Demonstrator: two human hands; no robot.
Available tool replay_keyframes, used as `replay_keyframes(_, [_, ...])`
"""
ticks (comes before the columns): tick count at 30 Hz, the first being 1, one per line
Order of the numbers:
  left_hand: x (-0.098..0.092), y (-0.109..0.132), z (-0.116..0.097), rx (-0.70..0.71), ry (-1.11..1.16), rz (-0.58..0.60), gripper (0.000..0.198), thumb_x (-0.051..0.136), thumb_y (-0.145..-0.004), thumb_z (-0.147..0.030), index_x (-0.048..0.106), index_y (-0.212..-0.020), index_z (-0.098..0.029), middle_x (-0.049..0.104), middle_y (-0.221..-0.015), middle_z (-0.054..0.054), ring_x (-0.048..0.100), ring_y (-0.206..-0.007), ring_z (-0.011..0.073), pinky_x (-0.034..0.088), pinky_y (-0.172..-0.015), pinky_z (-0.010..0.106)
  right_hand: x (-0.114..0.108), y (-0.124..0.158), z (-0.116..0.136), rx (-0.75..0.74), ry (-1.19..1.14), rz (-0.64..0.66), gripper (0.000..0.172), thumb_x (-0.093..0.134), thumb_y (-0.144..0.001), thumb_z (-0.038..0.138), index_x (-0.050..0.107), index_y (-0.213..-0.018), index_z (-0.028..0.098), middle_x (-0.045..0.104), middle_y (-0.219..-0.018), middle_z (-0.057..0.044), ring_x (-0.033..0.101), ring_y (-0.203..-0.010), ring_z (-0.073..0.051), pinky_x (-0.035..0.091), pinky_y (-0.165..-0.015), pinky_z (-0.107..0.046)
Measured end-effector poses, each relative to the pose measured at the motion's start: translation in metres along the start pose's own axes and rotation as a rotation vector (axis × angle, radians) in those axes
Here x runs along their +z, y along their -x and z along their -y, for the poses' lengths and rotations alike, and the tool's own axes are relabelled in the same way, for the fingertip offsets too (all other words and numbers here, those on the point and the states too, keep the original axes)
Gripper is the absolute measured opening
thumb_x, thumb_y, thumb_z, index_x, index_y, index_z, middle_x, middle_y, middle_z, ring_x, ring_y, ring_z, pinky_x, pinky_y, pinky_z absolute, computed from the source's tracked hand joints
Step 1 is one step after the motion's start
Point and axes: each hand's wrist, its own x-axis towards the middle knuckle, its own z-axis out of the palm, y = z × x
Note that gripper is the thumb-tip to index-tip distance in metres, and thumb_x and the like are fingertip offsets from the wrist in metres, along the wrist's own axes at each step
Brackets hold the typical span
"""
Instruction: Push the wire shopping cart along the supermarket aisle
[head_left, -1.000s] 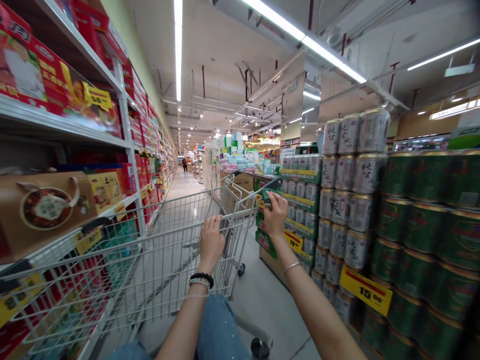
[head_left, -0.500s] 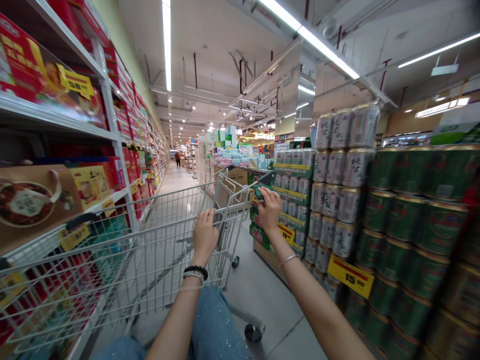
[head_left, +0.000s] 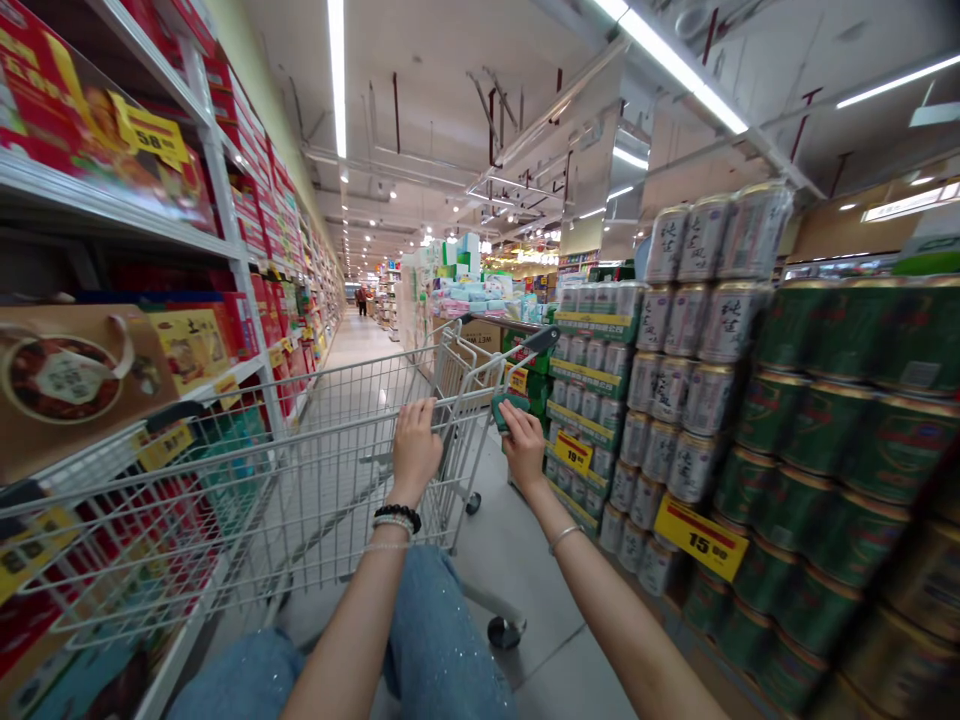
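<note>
Gripping the cart (head_left: 337,437) with the left hand (head_left: 416,445), apparently to steady it — and pinching a green cloth (head_left: 499,411) in the right hand (head_left: 523,440), seemingly for control — below the handle (head_left: 540,340).

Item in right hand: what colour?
Dark teal green. The item in the right hand shows in the head view.

shopping cart (head_left: 330,505): mid-aisle | shelving unit (head_left: 238,240): left of cart, gift boxes (head_left: 259,205) on it | stacked beverage cans (head_left: 810,430): right | carton (head_left: 486,336): behind cart | left hand (head_left: 417,450): on cart's top rail | right hand (head_left: 523,440): right of left hand, cloth (head_left: 499,412) in fingers
</note>
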Motion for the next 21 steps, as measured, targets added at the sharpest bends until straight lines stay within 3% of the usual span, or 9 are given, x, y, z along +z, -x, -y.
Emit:
replay_keyframes(3, [0.000,0.000,-0.002,-0.011,-0.003,0.011,0.058,0.042,-0.071,-0.003,0.055,-0.127,-0.013,0.059,-0.130,0.014,0.050,-0.127,0.0273,0.029,-0.120,0.051,-0.013,-0.003,0.003,-0.042,-0.002,0.050,0.059,0.044,-0.078,0.003,0.063,-0.129,0.025,0.069,-0.123,-0.003,0.058,-0.104,-0.020,0.049,-0.096,-0.036])
replay_keyframes(7, [0.001,0.002,-0.002,-0.014,0.003,0.010,0.061,0.042,-0.069,-0.003,0.053,-0.128,-0.013,0.058,-0.130,0.014,0.049,-0.128,0.0275,0.029,-0.120,0.052,-0.026,-0.037,0.017,-0.026,-0.013,0.005,0.058,0.044,-0.081,0.006,0.059,-0.133,0.026,0.067,-0.126,-0.003,0.057,-0.109,-0.021,0.047,-0.100,-0.038])
replay_keyframes(12, [-0.001,0.001,-0.003,-0.025,0.019,0.014,0.061,0.042,-0.069,-0.002,0.054,-0.127,-0.015,0.059,-0.128,0.011,0.050,-0.126,0.0263,0.028,-0.120,0.051,-0.010,-0.069,0.031,0.036,-0.018,-0.028,0.060,0.044,-0.082,0.006,0.055,-0.137,0.026,0.063,-0.133,-0.003,0.052,-0.115,-0.021,0.043,-0.104,-0.038])
replay_keyframes(17, [-0.004,0.000,-0.006,-0.020,0.021,0.033,0.059,0.042,-0.070,-0.003,0.054,-0.126,-0.015,0.060,-0.127,0.012,0.050,-0.126,0.0267,0.029,-0.120,0.050,0.008,-0.038,0.036,0.015,0.039,0.011,0.060,0.042,-0.081,0.002,0.060,-0.132,0.028,0.066,-0.130,0.000,0.052,-0.111,-0.022,0.042,-0.103,-0.039])
replay_keyframes(21, [-0.005,0.000,-0.007,-0.023,0.008,0.040,0.058,0.042,-0.071,-0.003,0.054,-0.126,-0.013,0.059,-0.128,0.012,0.050,-0.127,0.0268,0.030,-0.120,0.049,0.001,-0.018,0.036,-0.008,0.011,0.046,0.058,0.044,-0.080,0.002,0.062,-0.129,0.026,0.067,-0.127,0.000,0.054,-0.107,-0.021,0.046,-0.099,-0.037])
